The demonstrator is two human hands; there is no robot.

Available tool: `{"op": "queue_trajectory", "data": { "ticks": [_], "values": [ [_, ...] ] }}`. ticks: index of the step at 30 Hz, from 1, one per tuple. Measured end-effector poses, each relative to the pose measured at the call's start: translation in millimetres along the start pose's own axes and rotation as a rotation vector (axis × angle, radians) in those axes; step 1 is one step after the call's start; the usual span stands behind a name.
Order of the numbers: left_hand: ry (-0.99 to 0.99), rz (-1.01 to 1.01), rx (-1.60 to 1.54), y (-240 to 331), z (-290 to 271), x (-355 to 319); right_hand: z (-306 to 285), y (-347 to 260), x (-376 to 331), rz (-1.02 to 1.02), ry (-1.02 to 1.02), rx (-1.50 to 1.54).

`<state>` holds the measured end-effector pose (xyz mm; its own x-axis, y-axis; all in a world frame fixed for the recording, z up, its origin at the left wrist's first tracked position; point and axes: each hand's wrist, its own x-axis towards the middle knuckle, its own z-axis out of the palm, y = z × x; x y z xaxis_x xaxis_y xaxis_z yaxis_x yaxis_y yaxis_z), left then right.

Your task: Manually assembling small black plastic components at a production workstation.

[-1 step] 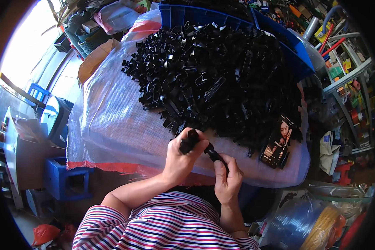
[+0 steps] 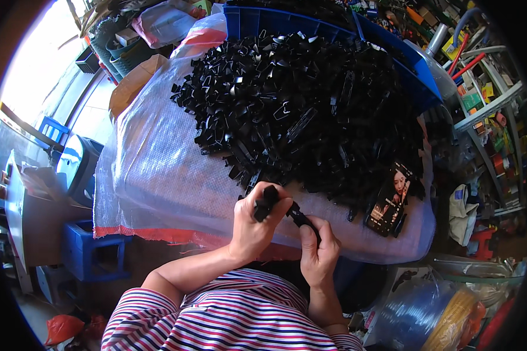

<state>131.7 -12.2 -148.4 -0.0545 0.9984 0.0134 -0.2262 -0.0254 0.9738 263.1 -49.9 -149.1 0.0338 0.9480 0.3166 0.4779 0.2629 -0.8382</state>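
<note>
My left hand (image 2: 253,225) is closed around a dark black plastic part (image 2: 266,203), whose blunt end sticks up past the thumb and fingers. Slightly nearer and to the right, my right hand (image 2: 321,251) pinches a slim black plastic strip (image 2: 299,216) between thumb and fingers. The strip's far end points toward my left hand; whether the two parts touch or join there, I cannot tell. Just beyond both hands spreads a large heap of small black plastic pieces (image 2: 287,117), some with clip-like loops.
A white woven sheet (image 2: 152,158) with a red edge lies under the heap. On its right rests a phone (image 2: 390,199) with a lit screen. Blue bins (image 2: 284,23) stand behind. A blue stool (image 2: 96,251) is at left, a metal rack (image 2: 492,108) at right, and wrapped coils (image 2: 416,313) lie lower right.
Very little differs: the part in my left hand has turned and shifted slightly, and the strip in my right hand has moved a touch. The heap and phone stay put.
</note>
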Motion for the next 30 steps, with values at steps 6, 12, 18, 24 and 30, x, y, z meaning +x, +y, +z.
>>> {"op": "queue_trajectory", "data": {
  "ticks": [6, 12, 18, 24, 30],
  "values": [
    [0.114, 0.29, 0.288, -5.3, -4.1, -4.7, 14.3, 0.6, 1.9, 0.014, 0.035, 0.037],
    [0.125, 0.279, 0.325, 7.8, -12.4, -8.7, 20.8, -5.1, 1.5, 0.029, -0.04, 0.107],
    [0.153, 0.209, 0.141, 1.0, -8.9, -11.3, 32.4, -11.6, 8.0, -0.121, 0.056, 0.015],
    [-0.182, -0.333, -0.641, 4.0, -9.3, -0.9, 19.6, -3.1, 9.8, -0.266, 0.146, -0.137],
    [-0.232, -0.598, -0.586, -1.2, 10.5, -11.4, 20.3, 10.2, -7.1, -0.211, -0.035, -0.337]
  ]
}}
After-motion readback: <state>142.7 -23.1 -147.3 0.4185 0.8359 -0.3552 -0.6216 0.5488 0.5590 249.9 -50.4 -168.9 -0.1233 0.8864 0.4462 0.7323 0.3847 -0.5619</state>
